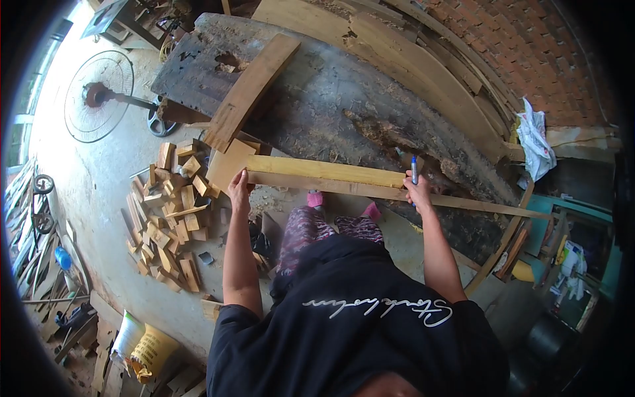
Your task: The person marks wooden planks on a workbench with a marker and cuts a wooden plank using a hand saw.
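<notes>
A yellowish wooden board (324,169) lies lengthwise along a longer, browner wooden strip (476,203), which runs on to the right past it. My left hand (239,190) pinches the left end of these two pieces, fingers closed. Near the yellow board's right end, my right hand (417,190) is closed around a marker pen (415,171) with a blue end pointing up, and it touches the wood too. Whether its fingers also grip the strip is partly hidden. Beneath the pieces is a big dark slab (311,99) with a rough, broken surface.
A wide plank (254,89) lies across the slab. Cut wood blocks (169,228) are heaped on the floor at left, near a standing fan (99,96). Sacks (149,351) stand at lower left. A white plastic bag (534,140) and a teal-framed shelf (598,218) are at right.
</notes>
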Demonstrator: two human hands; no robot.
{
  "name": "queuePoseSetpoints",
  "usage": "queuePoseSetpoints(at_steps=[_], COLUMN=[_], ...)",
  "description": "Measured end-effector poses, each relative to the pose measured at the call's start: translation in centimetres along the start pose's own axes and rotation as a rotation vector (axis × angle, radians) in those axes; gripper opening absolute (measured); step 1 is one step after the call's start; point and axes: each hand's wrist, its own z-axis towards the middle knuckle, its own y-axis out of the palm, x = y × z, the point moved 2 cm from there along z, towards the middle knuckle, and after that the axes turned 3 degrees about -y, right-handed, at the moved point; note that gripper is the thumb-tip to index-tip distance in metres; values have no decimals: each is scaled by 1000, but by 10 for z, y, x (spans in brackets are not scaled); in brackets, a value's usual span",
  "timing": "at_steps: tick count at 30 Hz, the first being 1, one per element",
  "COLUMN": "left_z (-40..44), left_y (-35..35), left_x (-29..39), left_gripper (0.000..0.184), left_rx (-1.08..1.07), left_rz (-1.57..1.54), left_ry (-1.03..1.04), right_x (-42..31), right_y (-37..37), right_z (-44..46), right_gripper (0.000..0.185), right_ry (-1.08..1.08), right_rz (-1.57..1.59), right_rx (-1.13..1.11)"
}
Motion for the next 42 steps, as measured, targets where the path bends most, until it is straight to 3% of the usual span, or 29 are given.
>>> queuePoseSetpoints(at_steps=[3,7,9,11,13,17,21,28,35,37,42], left_z=[16,27,21,12,-5,-10,-20,-18,-34,-42,-75], left_y=[0,5,10,23,39,66,98,150,213,236,287], left_x=[-5,4,27,44,65,80,90,92,93,97,97], left_gripper=[33,28,28,23,24,21,20,20,15,16,14], left_rx=[31,20,89,80,59,-286,-312,-61,-107,-156,-246], left_rz=[68,150,360,176,-133,-680,-891,-540,-434,-370,51], left_ry=[-135,-24,154,188,45,100,75,215,352,442,600], right_x=[9,11,13,3,-6,-8,-1,26,65,76,107], right_y=[4,4,4,-2,-12,-27,-32,-53,-84,-98,-147], right_z=[1,10,15,12,4,-14,-33,-57,-82,-93,-118], right_gripper=[30,18,18,18,21,27,22,18,21,14,16], right_ry=[-28,50,46,83,105,61,40,28,144,118,153], right_rz=[16,58,234,322,417,571,634,737,904,935,1212], right_rx=[77,120,105,28,-32,-86,-17,34,126,100,46])
